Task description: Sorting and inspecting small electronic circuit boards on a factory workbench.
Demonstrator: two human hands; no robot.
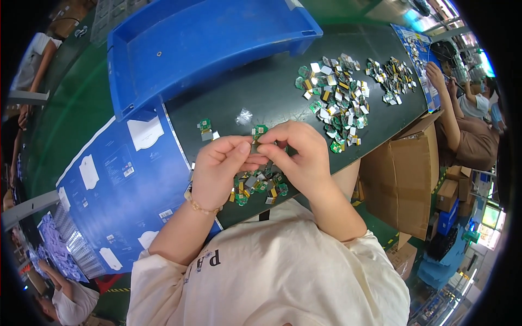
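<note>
Pinching a small green circuit board (260,130), my right hand (298,155) holds it over the flat, dark green tabletop (277,98); whether my left hand (224,158), fingertips alongside, grips it too, I can't tell. Light edge pressure seems safest.

And it's a factory floor, an electronics assembly workshop by every sign! Small green circuit boards (340,103) lie heaped on the dark tabletop (272,89), ahead and to the right of the hands (299,155), with a second pile (392,79) farther right. Ahead and to the left, there's a big blue plastic bin (196,60). Over to the right, a large cardboard box (402,182) sits beside the tabletop, cartons (447,195) are stacked beyond, and there's a co-worker in brown (476,138)! Behind and left, another in white (79,304), near yellow-and-black striped tape (117,290).
</note>
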